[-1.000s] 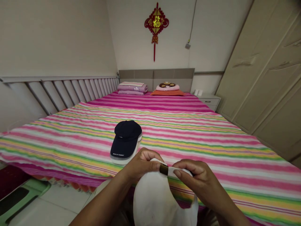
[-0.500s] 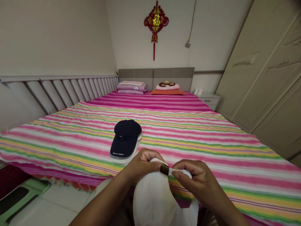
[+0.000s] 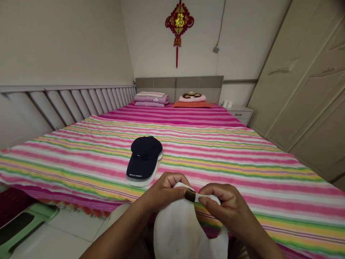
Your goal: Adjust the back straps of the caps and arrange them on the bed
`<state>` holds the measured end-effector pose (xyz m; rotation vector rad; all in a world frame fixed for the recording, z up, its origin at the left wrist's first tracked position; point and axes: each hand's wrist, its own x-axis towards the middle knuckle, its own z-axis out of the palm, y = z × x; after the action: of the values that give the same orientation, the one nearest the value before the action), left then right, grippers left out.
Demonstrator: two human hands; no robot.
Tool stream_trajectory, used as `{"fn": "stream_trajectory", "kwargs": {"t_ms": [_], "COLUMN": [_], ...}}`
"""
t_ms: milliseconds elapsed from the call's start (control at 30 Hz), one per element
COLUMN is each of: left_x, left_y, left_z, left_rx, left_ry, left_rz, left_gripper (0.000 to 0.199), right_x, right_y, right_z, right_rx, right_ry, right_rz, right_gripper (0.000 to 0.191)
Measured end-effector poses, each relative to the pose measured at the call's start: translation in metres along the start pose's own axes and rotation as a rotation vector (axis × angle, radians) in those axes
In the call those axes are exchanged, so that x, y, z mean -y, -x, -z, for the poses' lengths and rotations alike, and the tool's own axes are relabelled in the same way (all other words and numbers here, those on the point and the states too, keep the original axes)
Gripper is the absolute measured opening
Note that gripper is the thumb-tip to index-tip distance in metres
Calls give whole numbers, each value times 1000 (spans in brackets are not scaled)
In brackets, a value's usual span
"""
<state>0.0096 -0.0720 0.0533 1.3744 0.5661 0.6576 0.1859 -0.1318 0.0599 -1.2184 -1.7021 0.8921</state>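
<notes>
A white cap [image 3: 178, 226] hangs between my hands above the near edge of the bed, its back opening facing up and to the right. My left hand [image 3: 169, 190] is closed on the cap's edge, its thumb beside a dark metal buckle [image 3: 190, 195]. Thumb and fingers of my right hand [image 3: 222, 201] pinch the white strap that runs out of the buckle. Ahead and to the left, a navy cap [image 3: 144, 158] with white lettering on its brim lies on top of a white cap [image 3: 144, 182], which shows only along its edge.
The striped bedspread [image 3: 215, 151] covers the bed. Folded purple bedding [image 3: 151, 99] and a stacked pink and orange pile [image 3: 192, 103] lie by the headboard [image 3: 199, 82]. A white rail [image 3: 81, 104] runs along the left. A green stool [image 3: 29, 223] stands at lower left, a nightstand [image 3: 238, 113] at far right.
Both hands stay on the white cap and strap. The buckle and my left hand have shifted very slightly to the right, toward my right hand.
</notes>
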Motion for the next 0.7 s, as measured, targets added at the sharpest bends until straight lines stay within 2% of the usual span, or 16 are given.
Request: {"fn": "stream_trajectory", "kwargs": {"t_ms": [300, 500, 600, 700], "left_x": [6, 9, 12, 16], "left_y": [-4, -2, 1, 2], "left_z": [-5, 0, 4, 6], "left_rx": [-83, -68, -47, -87], "left_ry": [125, 31, -55, -153], "left_rz": [-82, -118, -184, -208], "left_gripper": [23, 18, 22, 25], "right_x": [-4, -18, -22, -22], "right_y": [-2, -1, -1, -1], "right_z": [-4, -9, -13, -17], "right_rx": [-13, -14, -34, -46], "right_ry": [-170, -309, -420, -531], "right_rz": [-92, -198, -238, -262], "right_gripper": [23, 25, 27, 29]}}
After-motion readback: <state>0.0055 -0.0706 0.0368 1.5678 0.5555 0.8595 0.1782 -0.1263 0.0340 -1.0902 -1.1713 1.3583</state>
